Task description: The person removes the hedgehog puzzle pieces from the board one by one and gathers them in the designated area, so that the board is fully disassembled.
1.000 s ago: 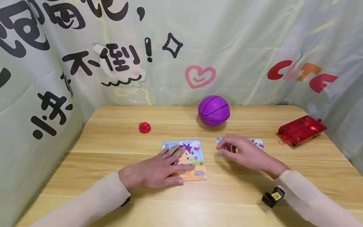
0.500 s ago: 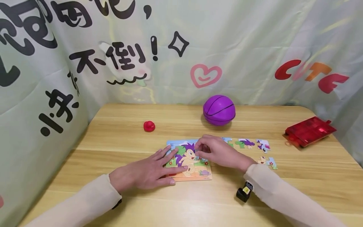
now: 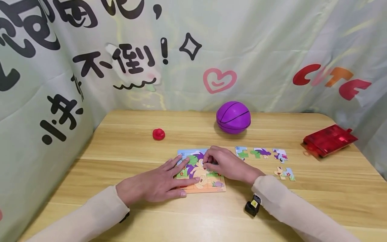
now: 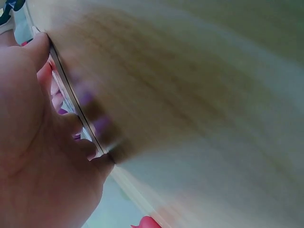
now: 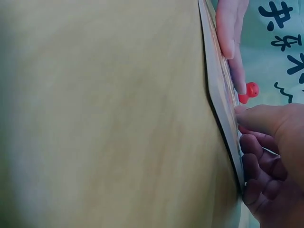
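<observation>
A square jigsaw puzzle board with a cartoon hedgehog picture lies on the wooden table. My left hand rests on its left part, fingers spread and nearly straight. Over the upper right of the picture is my right hand, fingers curled, with thumb and index fingertips close together at the hedgehog's face. In the right wrist view the right thumb touches the board's top; I cannot tell whether a piece is between these fingertips. Loose puzzle pieces lie in a row right of the board, with more below.
A purple ball stands at the back of the table. A small red rubber toy sits at the back left, and a shiny red packet lies at the far right. A printed curtain hangs behind.
The right hand has moved left from the loose pieces onto the board, then shifted slightly further left over the picture. The left hand stays on the board. The loose pieces are now uncovered.
</observation>
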`<state>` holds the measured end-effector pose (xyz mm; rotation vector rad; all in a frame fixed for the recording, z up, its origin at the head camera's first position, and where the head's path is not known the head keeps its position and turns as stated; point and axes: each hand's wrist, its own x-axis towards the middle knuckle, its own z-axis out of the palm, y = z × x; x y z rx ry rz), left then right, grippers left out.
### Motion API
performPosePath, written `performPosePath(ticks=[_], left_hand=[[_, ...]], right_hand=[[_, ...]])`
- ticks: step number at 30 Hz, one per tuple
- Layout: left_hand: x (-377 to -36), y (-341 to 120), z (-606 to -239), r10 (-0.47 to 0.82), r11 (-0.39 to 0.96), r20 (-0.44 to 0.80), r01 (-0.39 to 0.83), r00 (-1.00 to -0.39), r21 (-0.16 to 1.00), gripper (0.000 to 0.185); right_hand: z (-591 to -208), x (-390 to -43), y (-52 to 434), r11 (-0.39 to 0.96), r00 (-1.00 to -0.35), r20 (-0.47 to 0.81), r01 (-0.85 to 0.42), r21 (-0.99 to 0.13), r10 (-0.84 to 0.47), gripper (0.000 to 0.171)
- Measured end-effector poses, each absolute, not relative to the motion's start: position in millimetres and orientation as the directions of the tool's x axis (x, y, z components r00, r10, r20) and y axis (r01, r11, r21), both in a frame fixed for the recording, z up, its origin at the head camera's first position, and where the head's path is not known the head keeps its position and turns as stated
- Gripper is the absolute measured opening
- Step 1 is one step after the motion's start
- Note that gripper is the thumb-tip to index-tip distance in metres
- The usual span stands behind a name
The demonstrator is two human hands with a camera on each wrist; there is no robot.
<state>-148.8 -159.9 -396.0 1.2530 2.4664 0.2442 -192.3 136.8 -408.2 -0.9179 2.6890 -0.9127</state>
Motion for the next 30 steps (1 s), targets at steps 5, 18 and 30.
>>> performPosePath(ticks=[5,18,30], left_hand=[[-149.0,-161.2,-395.5,0.807,0.59,-0.248,0.747,-0.535,0.308,0.053],[-149.2,-159.3,-395.4,0.804,0.594,-0.257,0.746,-0.536,0.302,0.053],[-148.2,-158.5,-393.8,0.803,0.595,-0.258,0.747,-0.537,0.297,0.052]], right_hand=[[-406.8,-190.9,134.7,0.634,-0.804,0.054,-0.506,-0.585,-0.593,0.005],[-402.1,-187.5,131.2,0.661,-0.806,0.138,-0.558,-0.502,-0.576,0.007],[-403.8,-185.2,129.0,0.678,-0.792,0.158,-0.591,-0.436,-0.589,0.005]])
